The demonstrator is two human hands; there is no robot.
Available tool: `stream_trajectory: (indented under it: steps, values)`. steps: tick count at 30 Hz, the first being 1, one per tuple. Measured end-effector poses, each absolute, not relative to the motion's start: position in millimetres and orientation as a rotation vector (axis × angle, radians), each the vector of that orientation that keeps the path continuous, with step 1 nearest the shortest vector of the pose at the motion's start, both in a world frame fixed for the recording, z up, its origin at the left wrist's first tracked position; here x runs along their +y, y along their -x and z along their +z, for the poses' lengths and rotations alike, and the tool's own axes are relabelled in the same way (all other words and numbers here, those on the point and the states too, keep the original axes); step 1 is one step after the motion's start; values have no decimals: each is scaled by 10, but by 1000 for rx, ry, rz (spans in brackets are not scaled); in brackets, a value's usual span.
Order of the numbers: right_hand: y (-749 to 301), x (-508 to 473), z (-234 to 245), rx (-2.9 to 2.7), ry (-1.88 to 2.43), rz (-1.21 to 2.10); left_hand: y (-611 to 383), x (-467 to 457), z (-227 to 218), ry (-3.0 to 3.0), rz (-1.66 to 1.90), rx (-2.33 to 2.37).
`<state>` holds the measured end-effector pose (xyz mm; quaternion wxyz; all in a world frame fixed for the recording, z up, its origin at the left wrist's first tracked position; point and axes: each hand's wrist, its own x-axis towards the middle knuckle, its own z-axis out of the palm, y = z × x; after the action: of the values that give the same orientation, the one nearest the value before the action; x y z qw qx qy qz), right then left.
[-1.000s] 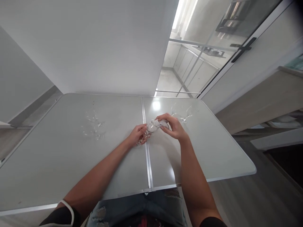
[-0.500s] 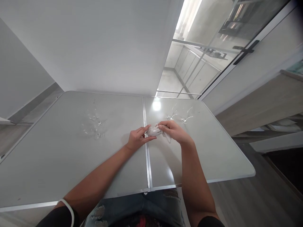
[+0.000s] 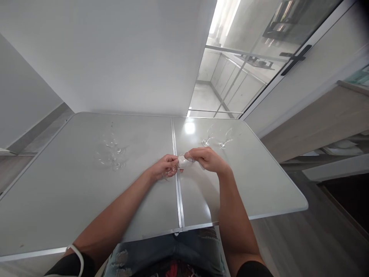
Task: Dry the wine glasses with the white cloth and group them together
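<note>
Over the table's metal seam, my left hand [image 3: 163, 167] is closed around a clear wine glass [image 3: 166, 176], part of which shows below its fingers. A small white cloth [image 3: 182, 161] covers the glass's right end. My right hand [image 3: 209, 158] pinches this cloth between thumb and fingers, pressed against the glass. Much of the glass is hidden by the cloth and the fingers.
Two wine glasses, one nearer [image 3: 205, 142] and one further right [image 3: 223, 144], stand beyond my right hand. Several clear glasses [image 3: 117, 156] are grouped on the left half of the white table [image 3: 138, 207]. A wall and a glazed door [image 3: 225, 84] border the far edge.
My left hand has shifted slightly left and its grip has turned, so more of the glass shows beneath it. The cloth is now bunched closer to the left fingers.
</note>
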<state>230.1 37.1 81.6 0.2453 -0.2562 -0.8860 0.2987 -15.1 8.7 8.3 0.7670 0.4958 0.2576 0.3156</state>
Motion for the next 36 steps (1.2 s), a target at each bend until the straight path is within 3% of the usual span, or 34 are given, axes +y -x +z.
stream_trajectory:
  steps: [4, 12, 24, 27, 31, 33, 36]
  values:
    - [-2320, 334, 908, -2338, 1009, 1081, 37, 23, -19, -1401, 976, 832]
    - [-2331, 313, 926, -1944, 1142, 1371, -43, -55, -133, -2370, 1539, 1111]
    - [-2331, 430, 770, -1326, 1130, 1676, -40, -24, -147, -2360, 1680, 1099]
    - [-2332, 478, 725, -1241, 1136, 1584, -33, -35, -127, -2146, 1618, 1154]
    - [-2271, 463, 740, -1193, 1153, 992, -31, -48, -75, -1723, 1457, 1099]
    - [-2236, 419, 776, -1352, 1109, 762, -27, -41, -59, -1529, 1359, 987]
    - [-2209, 359, 818, -1766, 933, 701, -10, -18, -65, -1319, 1248, 864]
